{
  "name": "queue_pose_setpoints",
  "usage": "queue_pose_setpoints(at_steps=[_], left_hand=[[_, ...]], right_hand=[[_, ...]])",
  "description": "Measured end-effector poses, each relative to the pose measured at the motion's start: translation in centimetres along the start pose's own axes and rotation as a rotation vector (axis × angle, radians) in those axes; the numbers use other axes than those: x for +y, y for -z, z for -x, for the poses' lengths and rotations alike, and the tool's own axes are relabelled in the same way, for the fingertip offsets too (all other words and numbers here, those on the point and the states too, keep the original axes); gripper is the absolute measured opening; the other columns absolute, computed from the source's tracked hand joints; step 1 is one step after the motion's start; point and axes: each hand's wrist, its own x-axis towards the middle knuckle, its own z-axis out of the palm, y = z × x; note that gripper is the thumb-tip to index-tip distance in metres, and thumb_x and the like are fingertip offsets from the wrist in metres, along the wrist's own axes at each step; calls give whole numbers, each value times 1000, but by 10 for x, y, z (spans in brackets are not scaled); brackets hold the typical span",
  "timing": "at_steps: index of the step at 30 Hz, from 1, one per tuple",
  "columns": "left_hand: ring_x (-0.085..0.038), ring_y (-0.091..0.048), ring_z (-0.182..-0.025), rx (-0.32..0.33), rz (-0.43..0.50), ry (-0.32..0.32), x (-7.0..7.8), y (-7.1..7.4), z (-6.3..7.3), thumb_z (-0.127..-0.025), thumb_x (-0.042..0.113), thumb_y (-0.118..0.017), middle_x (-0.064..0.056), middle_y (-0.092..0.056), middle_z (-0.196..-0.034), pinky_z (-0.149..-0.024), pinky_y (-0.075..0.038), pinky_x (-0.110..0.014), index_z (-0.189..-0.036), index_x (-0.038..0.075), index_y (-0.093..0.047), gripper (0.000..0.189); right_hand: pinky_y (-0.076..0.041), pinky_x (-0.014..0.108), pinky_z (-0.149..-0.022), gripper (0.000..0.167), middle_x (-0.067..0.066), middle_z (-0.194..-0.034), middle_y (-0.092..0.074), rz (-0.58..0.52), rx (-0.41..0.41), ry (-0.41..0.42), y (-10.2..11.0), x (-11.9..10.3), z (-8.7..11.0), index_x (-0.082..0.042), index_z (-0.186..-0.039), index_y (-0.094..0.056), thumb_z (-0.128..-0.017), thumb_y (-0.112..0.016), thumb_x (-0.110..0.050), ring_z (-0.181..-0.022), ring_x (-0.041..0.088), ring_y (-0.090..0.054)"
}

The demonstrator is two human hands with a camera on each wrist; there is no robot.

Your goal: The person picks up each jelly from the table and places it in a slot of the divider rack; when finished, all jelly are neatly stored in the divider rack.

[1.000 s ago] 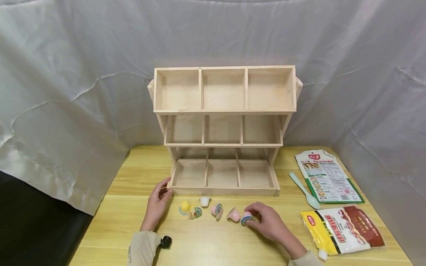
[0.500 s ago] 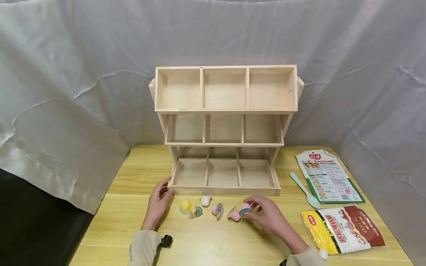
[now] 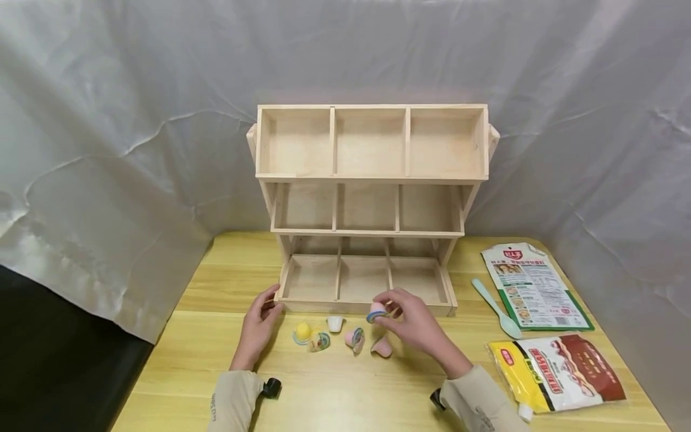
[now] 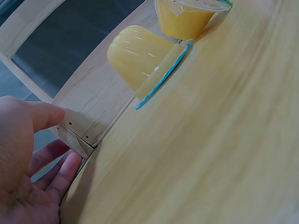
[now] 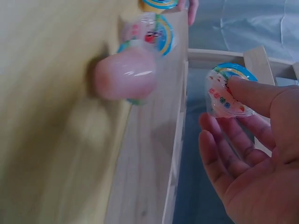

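Observation:
A pink jelly cup (image 3: 377, 309) with a blue-patterned lid is pinched between the thumb and fingers of my right hand (image 3: 411, 320), raised in front of the wooden rack (image 3: 372, 306). My left hand (image 3: 256, 331) holds the rack's lower left front corner, thumb and fingertips (image 4: 55, 115) on either side of it. On the table lie a yellow jelly cup (image 3: 303, 330), a second yellow one (image 3: 319, 341) lying beside it, a white cup (image 3: 335, 324) and a pink cup with its lid showing (image 3: 353, 339). Another pink cup (image 3: 382, 347) lies below my right hand.
The rack has three tiers, each split into three compartments. Right of it lie a pale green spoon (image 3: 498, 311), a white-and-green packet (image 3: 534, 288) and a yellow, white and brown spouted pouch (image 3: 558, 373). A grey curtain (image 3: 129, 150) surrounds the table.
My right hand has lifted the pink jelly cup off the table and carried it left and forward toward the rack. My left hand stays on the rack's corner. The view has shifted slightly.

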Motion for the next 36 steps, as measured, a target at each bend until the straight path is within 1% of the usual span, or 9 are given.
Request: queue_pose_setpoints(at_steps=[4, 8, 13, 15, 17, 20, 25, 30, 36], left_hand=[[-33, -57, -126, -7, -15, -11, 0, 1, 0, -105, 7, -60, -20, -54, -147, -94, -46, -13, -153, 10, -51, 49], [-34, -56, -126, -14, -22, -25, -6, -1, -1, -105, 7, -59, -20, -54, -147, -97, -47, -17, -154, 9, -49, 49], [-32, -55, -127, -9, -19, -24, -29, -3, -9, -106, 11, -59, -18, -53, -148, -102, -47, -24, -154, 15, -50, 49], [-30, -55, -127, -2, -19, -21, -37, -3, -12, -106, 13, -60, -16, -54, -148, -103, -46, -24, -154, 19, -50, 49], [-28, -56, -127, 1, -18, -24, -40, -2, -13, -106, 15, -61, -14, -55, -148, -102, -47, -23, -153, 21, -51, 48], [-27, -56, -126, 1, -19, -39, -41, 0, -14, -105, 17, -62, -13, -55, -147, -102, -47, -22, -152, 22, -52, 48], [-27, -57, -124, 0, -25, -50, -41, 0, -15, -105, 17, -62, -12, -56, -146, -100, -47, -20, -152, 23, -52, 48], [-26, -57, -123, 0, -22, -39, -40, 0, -15, -104, 14, -63, -12, -56, -145, -99, -47, -19, -151, 24, -53, 49], [-26, -57, -123, 6, -25, -42, -42, 0, -15, -104, 13, -63, -12, -56, -145, -100, -48, -19, -151, 24, -53, 49]], right_hand=[[-58, 26, -80, 32, 1, -110, -70, -60, 11, 3, -7, -9, -19, -11, -120, -73, -90, -82, -14, -93, 15, -67], [-58, 25, -82, 33, 4, -113, -70, -142, 12, -23, -17, -11, -32, -7, -122, -72, -90, -81, -12, -94, 16, -68], [-57, 23, -82, 35, 6, -117, -69, -196, 12, -53, -28, -8, -43, -5, -124, -71, -91, -80, -13, -93, 15, -67], [-57, 24, -81, 34, 5, -118, -69, -204, 15, -64, -32, -8, -47, -7, -124, -71, -92, -80, -14, -93, 14, -67], [-57, 25, -81, 33, 4, -117, -68, -212, 28, -71, -35, -9, -52, -9, -123, -72, -92, -80, -14, -92, 13, -67], [-57, 27, -82, 31, 4, -117, -67, -213, 64, -87, -38, -13, -60, -12, -121, -72, -92, -81, -15, -93, 14, -66], [-59, 29, -80, 31, 8, -119, -68, -228, 119, -106, -44, -15, -71, -10, -122, -71, -93, -79, -15, -92, 16, -68], [-57, 26, -75, 30, 8, -116, -71, -297, 108, -122, -51, -16, -75, -10, -122, -70, -94, -78, -13, -89, 16, -67], [-56, 21, -81, 28, 6, -111, -71, -337, 115, -125, -57, -18, -79, -9, -121, -71, -93, -78, -12, -96, 16, -66]])
